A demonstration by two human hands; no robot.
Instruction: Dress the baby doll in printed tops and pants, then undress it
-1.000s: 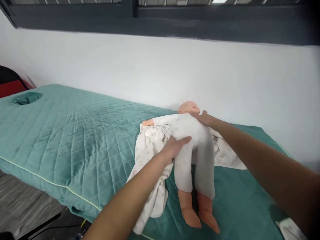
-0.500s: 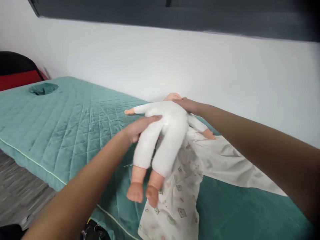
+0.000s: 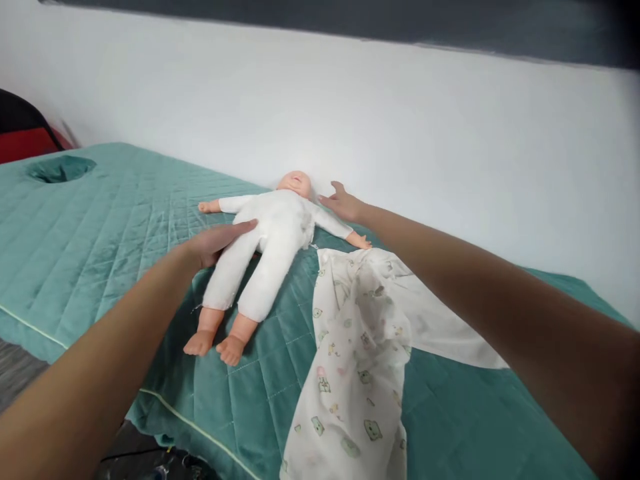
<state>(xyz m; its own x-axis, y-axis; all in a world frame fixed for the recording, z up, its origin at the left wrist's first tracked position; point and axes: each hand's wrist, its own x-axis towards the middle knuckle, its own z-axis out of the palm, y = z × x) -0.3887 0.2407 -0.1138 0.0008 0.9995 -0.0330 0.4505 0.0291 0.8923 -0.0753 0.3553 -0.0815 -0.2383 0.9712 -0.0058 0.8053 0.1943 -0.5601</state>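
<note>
A baby doll (image 3: 267, 243) in a white suit lies on its back on the green quilted bed (image 3: 115, 227), head toward the wall, arms spread. My left hand (image 3: 215, 241) rests flat against the doll's hip, fingers stretched out. My right hand (image 3: 341, 203) hovers open beside the doll's head and shoulder, holding nothing. A white printed cloth (image 3: 357, 360) lies crumpled to the right of the doll and hangs over the bed's near edge.
A white wall runs close behind the bed. The bed has a face hole (image 3: 60, 169) at its far left end. A red and black chair (image 3: 23, 133) stands past that end. Dark floor with cables shows below the bed's near edge.
The doll was carried leftward off the printed cloth and laid down on the bare quilt. My right hand has come away from under its head.
</note>
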